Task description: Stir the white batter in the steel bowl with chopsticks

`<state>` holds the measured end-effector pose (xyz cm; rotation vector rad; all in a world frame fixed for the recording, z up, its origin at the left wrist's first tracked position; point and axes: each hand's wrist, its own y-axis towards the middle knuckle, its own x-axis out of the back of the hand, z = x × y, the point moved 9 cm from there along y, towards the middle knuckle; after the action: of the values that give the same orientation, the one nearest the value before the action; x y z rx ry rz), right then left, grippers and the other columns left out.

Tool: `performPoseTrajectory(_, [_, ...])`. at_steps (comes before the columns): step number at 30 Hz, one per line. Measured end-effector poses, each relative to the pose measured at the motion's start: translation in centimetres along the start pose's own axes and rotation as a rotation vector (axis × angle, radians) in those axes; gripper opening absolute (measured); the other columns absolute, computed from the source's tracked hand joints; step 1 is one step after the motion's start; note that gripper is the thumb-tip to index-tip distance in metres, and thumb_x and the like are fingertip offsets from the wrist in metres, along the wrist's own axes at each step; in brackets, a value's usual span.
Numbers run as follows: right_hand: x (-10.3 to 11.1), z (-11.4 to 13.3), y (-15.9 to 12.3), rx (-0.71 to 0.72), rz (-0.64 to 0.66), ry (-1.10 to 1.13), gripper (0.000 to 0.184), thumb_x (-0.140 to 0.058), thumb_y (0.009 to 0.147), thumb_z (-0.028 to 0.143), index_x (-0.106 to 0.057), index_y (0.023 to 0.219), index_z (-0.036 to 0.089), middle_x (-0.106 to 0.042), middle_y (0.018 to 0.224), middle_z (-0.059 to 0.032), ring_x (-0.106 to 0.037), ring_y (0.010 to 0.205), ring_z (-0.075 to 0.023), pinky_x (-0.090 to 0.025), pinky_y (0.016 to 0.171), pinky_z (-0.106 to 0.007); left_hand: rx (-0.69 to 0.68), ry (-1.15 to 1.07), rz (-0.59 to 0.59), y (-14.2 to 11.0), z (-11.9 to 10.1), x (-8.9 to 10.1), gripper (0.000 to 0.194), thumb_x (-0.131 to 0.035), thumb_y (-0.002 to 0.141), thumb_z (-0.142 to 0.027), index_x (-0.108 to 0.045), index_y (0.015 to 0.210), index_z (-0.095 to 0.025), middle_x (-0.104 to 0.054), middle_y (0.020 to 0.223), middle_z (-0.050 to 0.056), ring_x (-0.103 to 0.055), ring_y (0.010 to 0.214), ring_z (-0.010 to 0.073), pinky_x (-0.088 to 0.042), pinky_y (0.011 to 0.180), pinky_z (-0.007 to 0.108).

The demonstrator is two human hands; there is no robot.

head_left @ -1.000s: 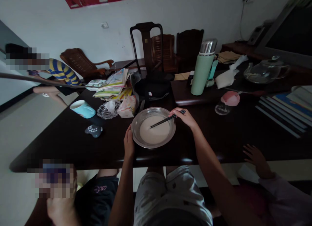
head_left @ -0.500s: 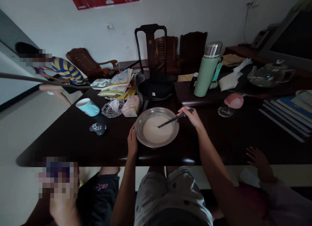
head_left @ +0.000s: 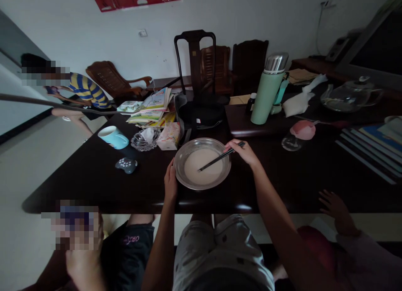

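A round metal bowl [head_left: 226,168] stands on the dark table in front of me, with a pale, cream-coloured liquid [head_left: 204,178] in it. My left hand [head_left: 171,182] grips the bowl's left side, its fingers along the outer wall and rim. Dark chopsticks [head_left: 216,160] are pinched in my right hand [head_left: 243,150] over the bowl's right rim. They slant down to the left, and their tips meet the liquid near the middle.
Left of the bowl are a tissue box [head_left: 168,137], a glass dish [head_left: 143,141], a blue mug [head_left: 113,137] and a game controller [head_left: 126,165]. A green thermos [head_left: 266,96] stands behind right. Another person's hand [head_left: 334,205] touches the table's front edge at right.
The chopstick tips have moved left and slightly toward me through the liquid, and my right hand has shifted a little left. My left hand stays on the bowl.
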<state>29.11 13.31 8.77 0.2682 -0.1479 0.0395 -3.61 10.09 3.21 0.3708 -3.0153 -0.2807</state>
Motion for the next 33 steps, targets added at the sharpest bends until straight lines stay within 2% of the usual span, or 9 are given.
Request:
performPoseTrajectory(6, [2.3, -0.2, -0.1, 0.021, -0.165, 0.004, 0.041, -0.056, 0.085, 0.059, -0.071, 0.084, 0.021, -0.076, 0.074, -0.0041, -0.069, 0.074, -0.0204, -0.047, 0.064, -0.03, -0.023, 0.026, 0.002, -0.1, -0.5, 0.0, 0.053, -0.048, 0.092, -0.051, -0.061, 0.13, -0.016, -0.058, 0.137, 0.012, -0.05, 0.13, 0.0252, -0.033, 0.114, 0.04])
performPoseTrajectory(9, [1.5, -0.5, -0.1, 0.003, -0.084, 0.025, 0.04, -0.055, 0.087, 0.057, -0.071, 0.082, 0.021, -0.075, 0.069, -0.0034, -0.068, 0.068, -0.0189, -0.044, 0.06, -0.028, -0.017, 0.024, -0.008, -0.1, -0.5, 0.0, 0.052, -0.048, 0.092, -0.051, -0.061, 0.129, -0.017, -0.058, 0.137, 0.011, -0.05, 0.131, 0.0255, -0.033, 0.114, 0.041])
performPoseTrajectory(12, [-0.6, -0.3, 0.0, 0.002, 0.064, 0.05, 0.039, -0.059, 0.084, 0.058, -0.073, 0.088, 0.022, -0.077, 0.078, -0.0039, -0.07, 0.077, -0.0208, -0.048, 0.065, -0.03, -0.019, 0.019, -0.005, 0.0, -0.5, 0.0, 0.053, -0.047, 0.092, -0.051, -0.061, 0.13, -0.016, -0.058, 0.138, 0.011, -0.049, 0.132, 0.0258, -0.032, 0.115, 0.042])
performPoseTrajectory(15, [0.2, 0.0, 0.0, 0.029, -0.017, 0.029, 0.039, -0.059, 0.084, 0.057, -0.073, 0.092, 0.022, -0.077, 0.084, -0.0049, -0.07, 0.083, -0.0217, -0.048, 0.067, -0.03, -0.022, 0.033, 0.0, 0.0, -0.2, 0.0, 0.052, -0.047, 0.092, -0.051, -0.061, 0.13, -0.018, -0.058, 0.138, 0.01, -0.047, 0.133, 0.0269, -0.03, 0.117, 0.044])
performPoseTrajectory(18, [2.4, -0.2, -0.1, 0.028, -0.17, -0.004, 0.039, -0.055, 0.087, 0.056, -0.072, 0.089, 0.021, -0.076, 0.073, -0.0048, -0.068, 0.072, -0.0197, -0.044, 0.06, -0.028, -0.026, 0.038, 0.002, 0.1, 0.2, 0.2, 0.047, -0.049, 0.091, -0.053, -0.063, 0.127, -0.026, -0.059, 0.137, 0.005, -0.047, 0.134, 0.0276, -0.031, 0.117, 0.045])
performPoseTrajectory(21, [1.8, -0.4, -0.1, 0.011, -0.106, 0.012, 0.04, -0.054, 0.088, 0.056, -0.072, 0.086, 0.021, -0.074, 0.068, -0.0037, -0.067, 0.067, -0.0185, -0.043, 0.059, -0.028, -0.04, 0.039, 0.005, 0.2, 0.4, 0.3, 0.044, -0.05, 0.089, -0.055, -0.064, 0.125, -0.033, -0.061, 0.135, 0.0, -0.045, 0.136, 0.028, -0.031, 0.118, 0.047])
performPoseTrajectory(24, [0.0, -0.4, 0.0, 0.013, 0.021, 0.029, 0.038, -0.058, 0.085, 0.057, -0.073, 0.091, 0.022, -0.077, 0.077, -0.0037, -0.07, 0.077, -0.0204, -0.048, 0.067, -0.03, -0.051, 0.055, 0.004, 0.2, 0.4, 0.3, 0.043, -0.049, 0.088, -0.057, -0.064, 0.123, -0.036, -0.061, 0.134, -0.003, -0.044, 0.137, 0.0284, -0.031, 0.118, 0.049])
performPoseTrajectory(30, [2.4, -0.3, -0.1, 0.022, -0.17, -0.012, 0.04, -0.055, 0.087, 0.057, -0.072, 0.086, 0.02, -0.076, 0.072, -0.0044, -0.068, 0.071, -0.0193, -0.044, 0.059, -0.028, -0.038, 0.057, 0.002, 0.1, 0.2, 0.2, 0.041, -0.048, 0.09, -0.055, -0.064, 0.122, -0.035, -0.062, 0.133, -0.003, -0.046, 0.135, 0.0274, -0.033, 0.117, 0.047])
performPoseTrajectory(33, [1.3, -0.4, -0.1, 0.004, -0.077, 0.01, 0.041, -0.055, 0.087, 0.058, -0.072, 0.085, 0.021, -0.075, 0.07, -0.0038, -0.069, 0.069, -0.0188, -0.045, 0.061, -0.028, -0.038, 0.056, -0.001, 0.0, 0.0, 0.2, 0.043, -0.047, 0.091, -0.053, -0.063, 0.123, -0.029, -0.061, 0.135, 0.0, -0.047, 0.134, 0.0266, -0.033, 0.116, 0.046])
